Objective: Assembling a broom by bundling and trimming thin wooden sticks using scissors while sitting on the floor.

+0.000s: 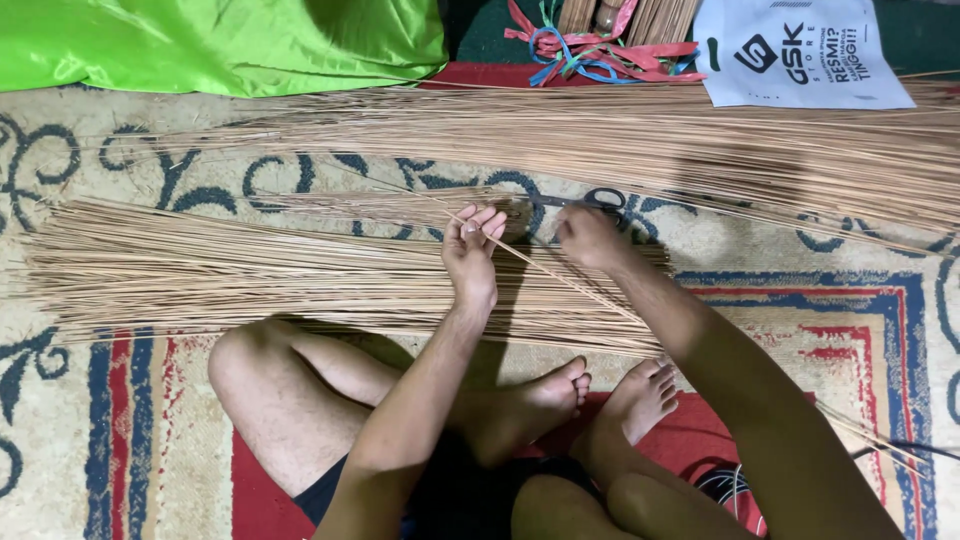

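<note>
- Head view: my left hand pinches one thin stick between its fingertips, over the near pile of sticks on the patterned rug.
- My right hand is closed around scissors, whose dark handles show just beyond it.

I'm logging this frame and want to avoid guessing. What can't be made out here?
- Scissors, head view: blades hidden behind the right hand.
- Right hand's grip: fingers curl away from the camera.
- Stick pile: ends blur together.
- Ribbon bundle: cut off by the top edge.
</note>
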